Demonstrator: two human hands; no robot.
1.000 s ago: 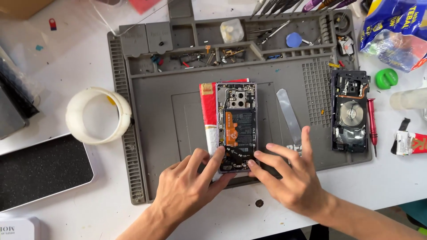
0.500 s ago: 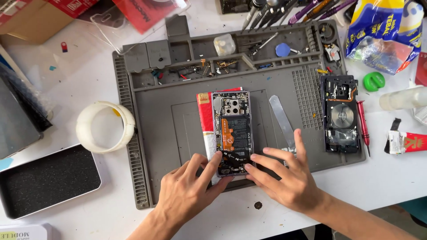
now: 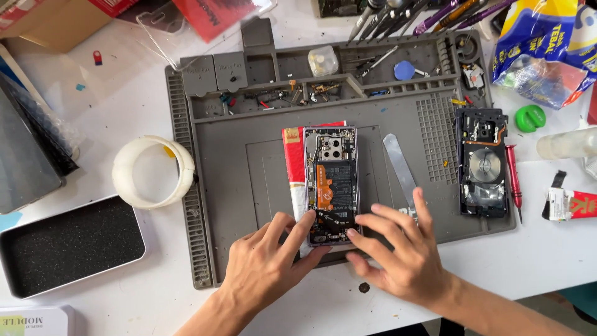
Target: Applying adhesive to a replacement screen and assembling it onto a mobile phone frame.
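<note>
A white bench (image 3: 106, 118) carries a large grey repair mat (image 3: 261, 180) with ribbed edges and small compartments along its far side, holding screws and small parts. Left of the mat lies a shallow metal tray (image 3: 68, 246) lined with dark foam, and above it a roll of pale tape (image 3: 153, 172) touching the mat's left edge. In the middle of the mat an opened phone (image 3: 331, 183) lies face down on a red and white card (image 3: 295, 180), its back off so that the camera block, battery and orange flex cable show. On the mat's right side rests a black back cover (image 3: 482, 163) with a round coil, a red screwdriver (image 3: 513, 177) just beside it, and between cover and phone a flat metal pry tool (image 3: 401, 171). The left hand (image 3: 264, 270) rests at the phone's lower left corner, fingers (image 3: 305, 224) spread and open, the forefinger tip touching the lower part of the phone. The right hand (image 3: 404, 258) lies at the lower right corner, fingers (image 3: 360, 239) loosely spread, the tips pressing the phone's bottom edge; neither hand grips anything.
</note>
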